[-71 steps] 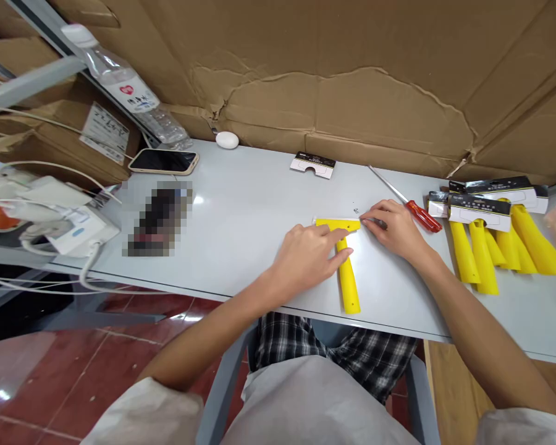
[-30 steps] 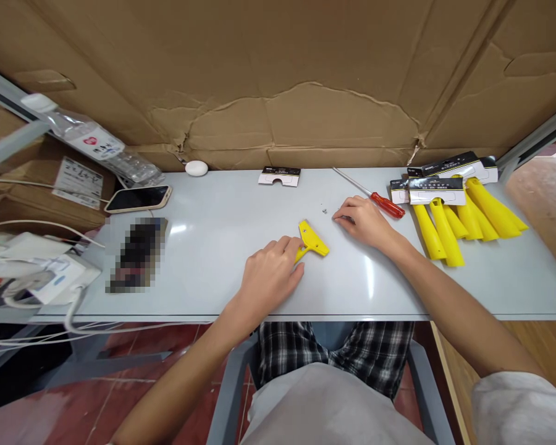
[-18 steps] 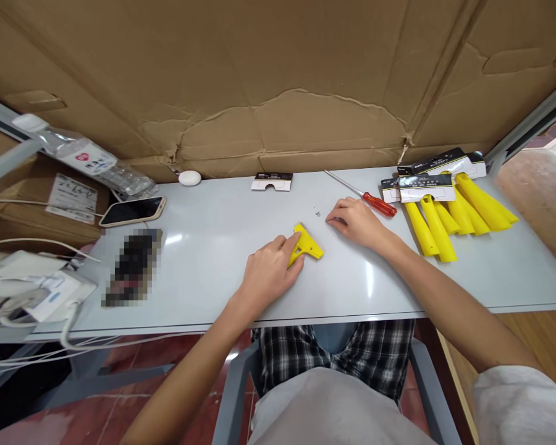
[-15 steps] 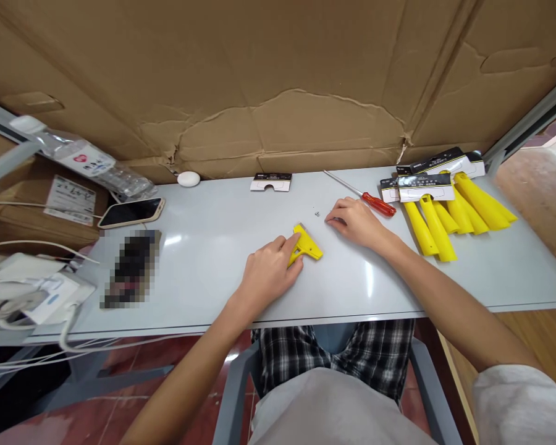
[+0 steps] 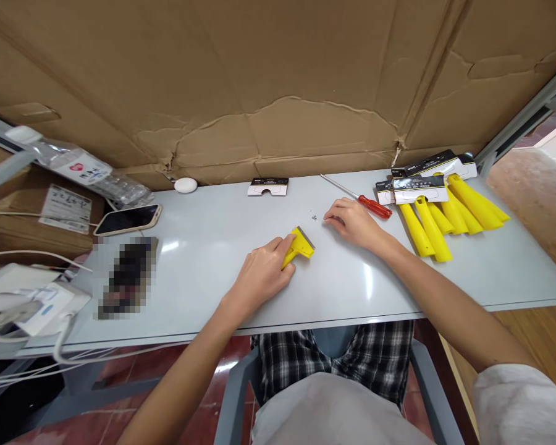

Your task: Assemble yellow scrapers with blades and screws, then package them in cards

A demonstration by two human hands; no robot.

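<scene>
A yellow scraper (image 5: 302,245) with a metal edge is held in my left hand (image 5: 266,267), its head pointing up and right above the grey table (image 5: 194,272). To the right, my right hand (image 5: 351,221) rests low over the table with thumb and fingertips pinched together; whatever they hold is too small to make out. Several tiny screws (image 5: 314,217) lie just left of those fingertips. Behind my right hand lies a red-handled screwdriver (image 5: 374,207), its shaft pointing to the back left.
Yellow handles (image 5: 433,232) with card labels are piled at the right. A folded card (image 5: 267,186) and a white oval object (image 5: 185,185) lie at the back. On the left are a phone (image 5: 128,220), a bottle (image 5: 86,167), cables and a pixelated item.
The scraper has turned in my left hand, so its metal edge now shows along the upper right. My right hand stays pinched near the screws. The whole view has shifted slightly.
</scene>
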